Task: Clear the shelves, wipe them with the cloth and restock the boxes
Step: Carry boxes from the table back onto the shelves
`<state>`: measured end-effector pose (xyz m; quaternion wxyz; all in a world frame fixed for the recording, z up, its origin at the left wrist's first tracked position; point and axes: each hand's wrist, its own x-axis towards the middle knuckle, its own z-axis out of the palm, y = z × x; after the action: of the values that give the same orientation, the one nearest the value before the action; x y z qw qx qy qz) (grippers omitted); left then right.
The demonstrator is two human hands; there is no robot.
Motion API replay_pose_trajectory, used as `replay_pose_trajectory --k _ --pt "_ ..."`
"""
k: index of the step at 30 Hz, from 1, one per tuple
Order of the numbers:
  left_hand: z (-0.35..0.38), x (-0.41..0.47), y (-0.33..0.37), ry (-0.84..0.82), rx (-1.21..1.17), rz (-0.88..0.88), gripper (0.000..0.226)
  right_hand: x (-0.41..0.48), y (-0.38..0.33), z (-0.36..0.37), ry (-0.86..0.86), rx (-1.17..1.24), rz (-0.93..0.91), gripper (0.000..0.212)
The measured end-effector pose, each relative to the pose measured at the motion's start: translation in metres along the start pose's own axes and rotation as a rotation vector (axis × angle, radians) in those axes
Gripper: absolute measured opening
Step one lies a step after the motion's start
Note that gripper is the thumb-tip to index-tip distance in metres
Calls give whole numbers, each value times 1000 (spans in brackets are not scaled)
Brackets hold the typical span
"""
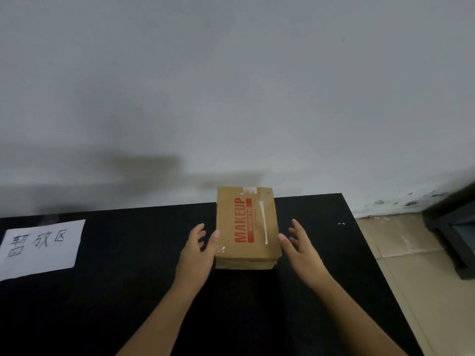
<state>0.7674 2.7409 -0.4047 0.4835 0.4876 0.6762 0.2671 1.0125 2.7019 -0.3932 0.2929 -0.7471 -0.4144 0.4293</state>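
A brown cardboard box (pixel 246 227) with red "MAKEUP" lettering lies flat on the black table (pixel 128 291), near its far edge by the wall. My left hand (pixel 199 249) is at the box's left side, its thumb tip touching the box edge, fingers straight and spread. My right hand (pixel 295 242) is at the box's right side, thumb tip at the edge, fingers extended. Neither hand wraps round the box. No cloth and no shelves are in sight.
A white paper sheet (pixel 41 247) with handwritten characters lies on the table's left part. A grey wall stands right behind the table. To the right, beige floor tiles (pixel 401 253) and a dark low unit (pixel 455 235) at the frame edge.
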Motion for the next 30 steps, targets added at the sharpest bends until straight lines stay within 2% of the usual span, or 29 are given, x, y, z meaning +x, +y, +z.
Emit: replay_pose_trajectory --k 5,12,15,17,19,30 --pt "23 26 -10 -59 -34 -74 78 35 20 12 -79 41 68 91" --pt "39 51 -25 -176 -177 -184 85 65 42 32 -190 178 110 96" --pt "47 53 -33 -217 -231 -181 71 71 51 37 -236 236 84 104" --pt "51 55 -34 -237 -265 -172 59 75 55 40 -255 267 71 91" --pt "51 56 -32 -261 -281 -169 57 75 54 40 -268 307 64 76" --pt "49 42 -28 -265 -286 -159 44 62 49 36 -285 364 44 73"
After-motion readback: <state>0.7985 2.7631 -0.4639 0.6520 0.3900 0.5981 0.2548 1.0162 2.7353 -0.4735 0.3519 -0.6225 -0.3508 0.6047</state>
